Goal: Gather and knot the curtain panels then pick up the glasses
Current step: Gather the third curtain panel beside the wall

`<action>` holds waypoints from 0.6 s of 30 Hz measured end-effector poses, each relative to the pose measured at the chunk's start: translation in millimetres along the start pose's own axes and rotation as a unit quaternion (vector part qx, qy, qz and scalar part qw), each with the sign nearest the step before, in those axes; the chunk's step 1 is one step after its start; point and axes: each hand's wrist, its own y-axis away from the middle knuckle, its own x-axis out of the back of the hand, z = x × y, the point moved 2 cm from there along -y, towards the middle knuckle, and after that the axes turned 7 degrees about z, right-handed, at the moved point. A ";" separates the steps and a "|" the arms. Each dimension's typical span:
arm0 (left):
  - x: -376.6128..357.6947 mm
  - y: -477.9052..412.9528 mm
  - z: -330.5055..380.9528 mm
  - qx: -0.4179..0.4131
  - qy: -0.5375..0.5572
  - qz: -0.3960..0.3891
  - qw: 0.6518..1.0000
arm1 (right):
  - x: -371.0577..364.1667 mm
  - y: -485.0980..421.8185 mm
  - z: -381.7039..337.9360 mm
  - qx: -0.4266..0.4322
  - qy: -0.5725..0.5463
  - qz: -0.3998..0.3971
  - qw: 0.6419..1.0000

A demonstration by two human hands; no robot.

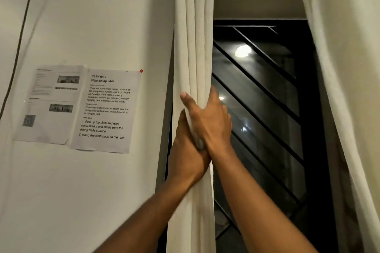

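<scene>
Head view, and both hands are on the curtain. The gathered panel [193, 47] hangs in tight folds down the centre of the frame, beside the dark window [257, 88]. The right hand [209, 121] clamps round it from the window side, thumb laid across the front of the cloth. The left hand [189, 156] sits just below, touching the right one, its fingers wrapped round the same bundle.

So the gathering looks done on this panel: it is squeezed into a narrow rope where the hands hold it. No knot shows anywhere, neither above nor below the grip.

Over at the right edge of the frame, the second panel [345, 68] hangs loose and untouched, well apart from the hands. That one would need gathering too.

And the glasses? Nowhere in view, so that pickup is yet to come. By this reading the task is in its early part, with both knots and the glasses remaining.
</scene>
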 end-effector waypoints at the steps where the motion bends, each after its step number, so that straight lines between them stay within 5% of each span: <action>1: 1.0 -18.2 8.9 -0.013 -0.001 0.005 1.000 | -2.2 -17.9 -9.1 0.003 -0.017 0.000 1.000; 6: 5.1 -97.4 34.5 -0.034 0.018 0.021 0.999 | -7.0 -96.6 -50.3 0.009 -0.009 0.009 1.000; 9: 3.2 -120.6 38.4 -0.039 0.023 0.017 0.999 | -8.5 -125.2 -75.3 0.088 0.101 0.045 0.990; 14: 1.6 -102.4 31.1 -0.057 -0.145 0.012 0.988 | -13.9 -153.8 -100.5 0.297 0.292 0.068 0.907; 18: -2.0 -72.6 19.4 -0.076 -0.250 0.013 0.965 | -19.3 -171.8 -111.1 0.337 0.362 0.029 0.868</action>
